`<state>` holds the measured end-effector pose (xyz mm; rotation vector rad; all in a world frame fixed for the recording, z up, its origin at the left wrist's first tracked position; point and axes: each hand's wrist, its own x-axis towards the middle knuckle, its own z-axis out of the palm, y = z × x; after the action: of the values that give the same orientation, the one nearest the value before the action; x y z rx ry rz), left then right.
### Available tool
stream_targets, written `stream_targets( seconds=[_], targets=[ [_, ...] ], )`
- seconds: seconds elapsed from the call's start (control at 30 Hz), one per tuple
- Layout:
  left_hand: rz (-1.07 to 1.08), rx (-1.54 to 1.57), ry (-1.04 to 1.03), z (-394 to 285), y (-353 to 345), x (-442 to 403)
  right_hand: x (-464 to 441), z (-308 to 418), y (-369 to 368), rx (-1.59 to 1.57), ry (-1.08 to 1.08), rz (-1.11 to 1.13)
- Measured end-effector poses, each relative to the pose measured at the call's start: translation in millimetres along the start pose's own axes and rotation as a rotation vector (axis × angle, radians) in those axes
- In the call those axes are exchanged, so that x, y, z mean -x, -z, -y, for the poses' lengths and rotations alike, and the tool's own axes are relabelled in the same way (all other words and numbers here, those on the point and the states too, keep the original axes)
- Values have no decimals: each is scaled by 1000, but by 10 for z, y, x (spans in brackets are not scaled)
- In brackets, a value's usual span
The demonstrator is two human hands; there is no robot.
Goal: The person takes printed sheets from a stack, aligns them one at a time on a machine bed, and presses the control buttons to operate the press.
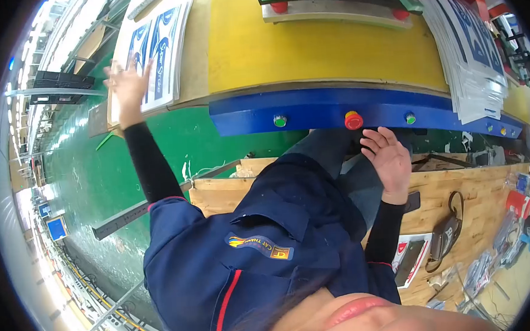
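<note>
Overlapping printed sheets (167,57) wide-fingered, contact unclear, my left hand (128,90) should press lightly; right hand (391,163) empty, loosely spread.

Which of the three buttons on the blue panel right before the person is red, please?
The middle button on that blue panel is red and larger; the left button and right button are both green.

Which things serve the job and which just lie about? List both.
Likely in the job:
left sheets, at the left hand
right sheets
yellow board
red button, near the right hand
green buttons

Apparently just lying about:
bag
green strip on the floor
</note>
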<state>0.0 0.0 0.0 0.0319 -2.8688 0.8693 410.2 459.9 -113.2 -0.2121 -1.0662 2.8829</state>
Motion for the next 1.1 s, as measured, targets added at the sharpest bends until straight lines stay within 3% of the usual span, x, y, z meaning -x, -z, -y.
stream_targets(
  seconds=[0.03, 0.07, 0.1, 0.2, 0.23, 0.3, 0.33, 0.37, 0.4, 0.5, 0.73, 0.83, 0.87, 0.93, 0.97, 1.0, 1.03, 1.1],
  targets=[
    [-53, 231, -178, -105, -581, -101, -13, 168, -62, 116, 17, 48],
    [32, 563, -224, -304, -622, 29, -12, 351, -142, 233, 36, 90],
    [-67, 734, -260, -231, -440, 140, -71, 473, -350, 385, 98, 51],
    [-120, 837, -242, -293, -553, 92, -228, 1334, -734, 963, 360, -178],
    [-111, 819, -252, -260, -569, 60, -358, 1558, -804, 1199, 504, -352],
    [-122, 828, -311, -219, -684, -48, -760, 2046, -511, 1779, 918, -489],
    [-136, 736, -235, -274, -548, 40, -963, 2314, -239, 2077, 1082, -541],
    [-153, 642, -155, -311, -399, 136, -1218, 2437, 89, 2164, 1097, -667],
    [-303, 694, -197, -346, -380, 181, -1348, 2415, 396, 2245, 1108, -796],
    [-604, 990, -379, -499, -81, 525, -1384, 2046, 644, 2421, 857, -1039],
    [-489, 1286, -774, -1285, 681, 1608, -942, 1825, 76, 2320, 671, -1035],
    [-251, 1604, -1046, -1649, 1047, 1931, -721, 1794, -285, 2290, 562, -969],
    [-24, 1718, -1053, -1763, 1135, 2085, -631, 1724, -539, 2141, 592, -888],
    [237, 1767, -1275, -1968, 1264, 2272, -431, 1387, -1031, 1754, 618, -679],
    [293, 1877, -1362, -2108, 1311, 2408, -338, 1222, -1240, 1501, 360, -604],
    [418, 2044, -1298, -2220, 1346, 2613, -263, 1040, -1374, 1499, 365, -383],
    [410, 2164, -1198, -2334, 1313, 2789, -261, 924, -1428, 1487, 363, -167],
    [435, 2220, -859, -2619, 1048, 2845, -425, 831, -1356, 1710, 347, 278]
  ],
)
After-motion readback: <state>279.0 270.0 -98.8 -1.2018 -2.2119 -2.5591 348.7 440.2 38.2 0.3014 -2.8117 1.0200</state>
